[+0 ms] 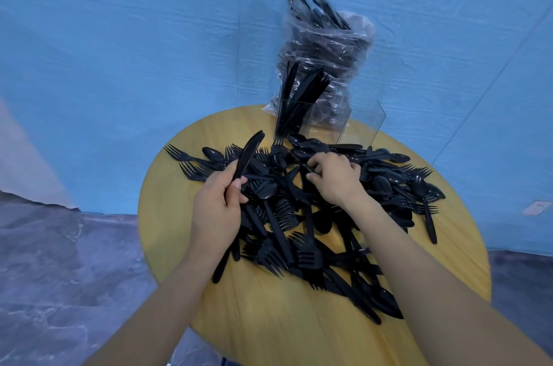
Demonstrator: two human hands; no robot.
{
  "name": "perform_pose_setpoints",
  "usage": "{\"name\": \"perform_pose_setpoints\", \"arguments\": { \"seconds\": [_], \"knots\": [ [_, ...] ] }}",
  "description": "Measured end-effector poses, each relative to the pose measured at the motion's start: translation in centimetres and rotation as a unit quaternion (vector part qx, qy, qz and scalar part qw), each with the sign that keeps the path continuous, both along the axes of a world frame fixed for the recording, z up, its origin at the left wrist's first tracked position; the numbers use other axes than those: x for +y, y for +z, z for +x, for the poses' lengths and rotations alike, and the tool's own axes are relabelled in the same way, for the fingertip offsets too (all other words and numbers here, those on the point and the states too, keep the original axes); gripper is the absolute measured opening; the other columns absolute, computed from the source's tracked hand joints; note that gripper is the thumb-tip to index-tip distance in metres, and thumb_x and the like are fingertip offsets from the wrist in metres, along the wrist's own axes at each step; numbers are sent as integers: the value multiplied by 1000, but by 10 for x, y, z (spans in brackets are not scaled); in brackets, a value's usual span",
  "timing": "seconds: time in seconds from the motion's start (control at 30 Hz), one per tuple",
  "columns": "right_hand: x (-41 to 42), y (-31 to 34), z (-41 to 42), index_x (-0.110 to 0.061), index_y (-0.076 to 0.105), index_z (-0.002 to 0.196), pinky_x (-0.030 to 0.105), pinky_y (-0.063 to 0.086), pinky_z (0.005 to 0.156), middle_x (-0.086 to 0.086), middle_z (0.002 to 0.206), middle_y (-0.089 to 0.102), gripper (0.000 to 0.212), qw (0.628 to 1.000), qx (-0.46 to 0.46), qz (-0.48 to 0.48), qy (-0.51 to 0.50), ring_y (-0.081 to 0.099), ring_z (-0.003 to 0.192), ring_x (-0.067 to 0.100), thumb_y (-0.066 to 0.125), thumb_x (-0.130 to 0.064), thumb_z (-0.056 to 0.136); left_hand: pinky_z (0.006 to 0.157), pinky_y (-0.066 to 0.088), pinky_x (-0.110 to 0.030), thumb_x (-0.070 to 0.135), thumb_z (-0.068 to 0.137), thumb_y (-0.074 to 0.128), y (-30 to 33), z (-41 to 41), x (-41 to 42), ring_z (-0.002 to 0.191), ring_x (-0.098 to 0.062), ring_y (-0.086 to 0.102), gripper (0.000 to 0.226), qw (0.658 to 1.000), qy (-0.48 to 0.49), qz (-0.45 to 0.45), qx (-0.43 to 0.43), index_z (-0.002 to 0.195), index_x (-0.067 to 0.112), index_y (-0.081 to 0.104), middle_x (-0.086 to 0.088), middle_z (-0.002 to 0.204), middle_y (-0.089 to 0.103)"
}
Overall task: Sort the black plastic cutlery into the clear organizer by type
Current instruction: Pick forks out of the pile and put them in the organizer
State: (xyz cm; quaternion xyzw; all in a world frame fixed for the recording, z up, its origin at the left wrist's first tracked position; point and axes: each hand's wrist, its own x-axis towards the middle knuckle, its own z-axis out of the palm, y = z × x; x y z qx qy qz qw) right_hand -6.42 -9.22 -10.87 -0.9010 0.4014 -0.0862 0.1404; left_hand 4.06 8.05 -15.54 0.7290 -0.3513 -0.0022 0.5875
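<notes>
Black plastic: mixed pile [314, 210] of forks, spoons and knives, spread over the middle of a round yellow tabletop [269, 320].
Organizer [317, 120]: clear, at the far edge of the tabletop, just beyond the pile; its left compartment holds a bunch of upright knives; the right compartments look bare, though clear walls make this hard to read.
Bag [326, 48]: clear plastic, more cutlery inside, standing behind the organizer.
Left hand [218, 210]: fingers and thumb curled round the handle of a knife [247, 156], at the pile's left edge.
Knife axis: handle near, blade pointing far and slightly right, roughly toward the organizer.
Right hand [335, 180]: knuckles up on the pile's far middle, fingertips pinching at a piece; which type, cannot tell.
Key relation: organizer lies far and right of the held knife; the left hand carries it, so a forward-right reach, blade tipping down, looks needed.
Progress (judged): early, most cutlery unsorted.
</notes>
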Motion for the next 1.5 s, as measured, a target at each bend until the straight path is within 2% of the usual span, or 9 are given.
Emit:
{"name": "perform_pose_setpoints", "arguments": {
  "seconds": [0.17, 0.33, 0.5, 0.63, 0.77, 0.93, 1.2, 1.37, 1.5],
  "knots": [
    [11, 0, -4, -19, 63, 108, 39, 38, 96, -9, 85, 60, 17, 996, -60, 39, 45, 56, 91, 16, 58, -21, 92, 69, 41, -1, 4, 97, 44, 1, 0, 0, 68, 6, 58, 39, 1000, 0, 0, -5, 129, 25, 47, 8, 92, 59],
    [27, 1, -9, -15, 68, 97, 22, 41, 75, -7, 83, 59, 12, 984, -129, 70, 97, 54, 79, 11, 60, -23, 92, 68, 41, -2, 4, 97, 44, 1, 0, 0, 69, 7, 58, 38, 1000, 0, 6, -7, 132, 17, 50, 2, 97, 60],
    [19, -1, -10, -16, 67, 109, 29, 43, 89, 2, 107, 58, 21, 987, -152, 20, 40, 53, 102, 17, 55, -25, 94, 68, 41, -1, 3, 97, 44, 2, -1, 1, 69, 9, 58, 38, 1000, -4, 7, -11, 133, 11, 50, 1, 98, 61],
    [2, -3, -14, -15, 57, 125, 44, 41, 99, 8, 127, 53, 34, 998, -43, 5, -38, 45, 120, 29, 55, -27, 94, 68, 39, 1, 4, 97, 43, 3, -2, 1, 69, 11, 57, 37, 1000, -3, 11, -9, 133, 10, 49, 1, 98, 61],
    [5, -6, -19, -21, 68, 97, 46, 42, 98, 1, 108, 64, 15, 999, -25, 30, -6, 50, 113, 27, 54, -25, 94, 68, 38, 1, 3, 97, 44, 4, -2, 1, 70, 11, 58, 37, 1000, -3, 17, -13, 133, 9, 50, 2, 97, 61],
    [7, -3, -19, -24, 64, 76, 48, 43, 97, -2, 88, 69, 20, 992, -106, 61, 10, 61, 89, 20, 54, -17, 92, 68, 38, 2, 3, 97, 44, 6, -3, 1, 70, 12, 57, 37, 1000, -3, 18, -12, 133, 9, 49, 3, 95, 60],
    [-11, 10, 24, -10, 64, 116, 31, 39, 94, 7, 117, 59, 26, 985, -133, -86, 71, 50, 112, 25, 51, -6, 93, 68, 38, 1, 2, 96, 44, 7, -3, 2, 70, 11, 57, 37, 1000, -1, 15, -5, 132, 11, 50, 5, 91, 59],
    [-18, 6, 61, -19, 43, 140, 39, 33, 105, 1, 147, 38, 57, 983, 8, -67, 172, 35, 129, 27, 38, 7, 90, 67, 38, 0, 3, 97, 44, 9, -3, 2, 70, 9, 57, 38, 1000, 2, 16, -4, 129, 23, 48, 4, 90, 60],
    [-18, 5, 70, -26, 37, 143, 46, 18, 110, 0, 150, 31, 65, 971, 136, -49, 190, 24, 136, 28, 36, 6, 87, 67, 39, -1, 2, 96, 45, 8, -2, 1, 69, 7, 58, 40, 1000, 3, 14, -9, 121, 33, 45, 6, 90, 60]
  ]
}}
